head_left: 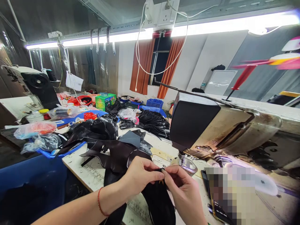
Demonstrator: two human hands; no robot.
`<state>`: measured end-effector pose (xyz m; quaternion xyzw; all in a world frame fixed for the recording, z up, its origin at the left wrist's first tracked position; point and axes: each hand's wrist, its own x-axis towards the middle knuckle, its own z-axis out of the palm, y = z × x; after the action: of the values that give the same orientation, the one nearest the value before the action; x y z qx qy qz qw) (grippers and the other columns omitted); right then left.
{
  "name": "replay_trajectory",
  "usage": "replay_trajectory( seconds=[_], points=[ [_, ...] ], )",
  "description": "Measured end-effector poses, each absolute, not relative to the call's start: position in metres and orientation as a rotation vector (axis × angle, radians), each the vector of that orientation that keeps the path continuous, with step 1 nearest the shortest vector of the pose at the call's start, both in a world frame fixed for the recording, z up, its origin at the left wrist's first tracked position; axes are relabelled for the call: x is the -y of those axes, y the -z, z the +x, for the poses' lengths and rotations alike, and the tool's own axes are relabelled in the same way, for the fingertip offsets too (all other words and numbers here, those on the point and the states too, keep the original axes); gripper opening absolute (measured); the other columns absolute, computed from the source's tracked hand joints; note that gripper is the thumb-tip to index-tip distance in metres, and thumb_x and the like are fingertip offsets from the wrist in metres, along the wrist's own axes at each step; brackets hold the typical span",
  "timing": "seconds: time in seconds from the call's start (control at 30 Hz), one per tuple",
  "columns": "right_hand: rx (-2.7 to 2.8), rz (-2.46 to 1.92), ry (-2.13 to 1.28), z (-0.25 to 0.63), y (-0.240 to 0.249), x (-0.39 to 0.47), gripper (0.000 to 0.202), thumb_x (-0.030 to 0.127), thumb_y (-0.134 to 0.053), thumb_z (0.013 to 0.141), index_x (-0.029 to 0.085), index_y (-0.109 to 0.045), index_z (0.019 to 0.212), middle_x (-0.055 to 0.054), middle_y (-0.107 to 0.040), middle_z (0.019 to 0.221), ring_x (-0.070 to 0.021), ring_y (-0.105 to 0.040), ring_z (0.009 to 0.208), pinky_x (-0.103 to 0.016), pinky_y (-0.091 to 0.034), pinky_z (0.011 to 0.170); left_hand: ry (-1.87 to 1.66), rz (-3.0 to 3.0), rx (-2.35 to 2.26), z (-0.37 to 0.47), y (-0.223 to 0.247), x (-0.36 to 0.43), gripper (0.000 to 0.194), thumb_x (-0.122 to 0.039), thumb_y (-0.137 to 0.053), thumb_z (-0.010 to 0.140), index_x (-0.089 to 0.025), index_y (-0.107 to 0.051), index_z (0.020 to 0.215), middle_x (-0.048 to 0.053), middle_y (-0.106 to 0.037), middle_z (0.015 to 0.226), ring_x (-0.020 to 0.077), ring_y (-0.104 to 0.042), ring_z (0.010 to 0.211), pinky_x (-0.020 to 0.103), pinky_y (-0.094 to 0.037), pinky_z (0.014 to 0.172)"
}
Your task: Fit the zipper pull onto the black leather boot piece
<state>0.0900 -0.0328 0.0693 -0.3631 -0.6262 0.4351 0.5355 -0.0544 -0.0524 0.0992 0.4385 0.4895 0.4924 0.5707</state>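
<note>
My left hand (138,176) and my right hand (185,190) meet in front of the sewing machine (194,122). Both pinch the upper end of a black leather-like piece (160,204), which hangs down in a curve below the fingers. Small yellow bits show at the pinched edge; the fingertips partly hide it. Just beyond the hands are the machine's presser foot and needle area (184,161), apart from the piece. Dark leather-like pieces (119,154) lie beside my left hand on the white table (93,175).
Bundles of black straps (152,120) lie farther back. A phone (219,209) rests at the right, partly pixelated. Plastic bags (37,129) and a blue bin (35,184) are at the left. Another sewing machine (32,84) stands behind them. A white cable (187,43) loops overhead.
</note>
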Motion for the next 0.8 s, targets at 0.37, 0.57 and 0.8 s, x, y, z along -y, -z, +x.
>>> replay_trajectory(
  seconds=[0.37,0.57,0.8],
  points=[
    [1.492,-0.943,-1.170,0.096,-0.067,0.031,0.031,0.047,-0.071,0.075,0.017,-0.064,0.075,-0.001,-0.061,0.064,-0.0117,-0.054,0.058,-0.021,-0.044,0.051,-1.100,1.088,-1.138,-0.059,-0.098,0.048,0.017,-0.027,-0.073,0.058,-0.012,-0.065,0.060,-0.003,-0.054,0.051,0.0078,-0.044,0.050,0.022,-0.031,0.051],
    [1.886,-0.786,-0.564,0.111,-0.058,0.035,0.014,0.029,-0.057,0.090,0.021,-0.058,0.102,-0.003,-0.060,0.089,-0.0133,-0.059,0.078,-0.023,-0.051,0.066,-1.154,1.094,-1.157,-0.059,-0.097,0.045,0.019,-0.030,-0.070,0.059,-0.012,-0.065,0.065,-0.002,-0.055,0.056,0.0088,-0.044,0.051,0.024,-0.034,0.053],
    [2.173,-0.648,0.221,0.100,-0.052,0.050,0.023,0.012,-0.056,0.086,0.011,-0.053,0.109,-0.007,-0.059,0.086,-0.0162,-0.052,0.074,-0.029,-0.051,0.064,-1.229,1.086,-1.195,-0.054,-0.097,0.046,0.019,-0.030,-0.069,0.059,-0.012,-0.063,0.064,-0.002,-0.055,0.058,0.0091,-0.043,0.055,0.023,-0.033,0.055]
  ],
)
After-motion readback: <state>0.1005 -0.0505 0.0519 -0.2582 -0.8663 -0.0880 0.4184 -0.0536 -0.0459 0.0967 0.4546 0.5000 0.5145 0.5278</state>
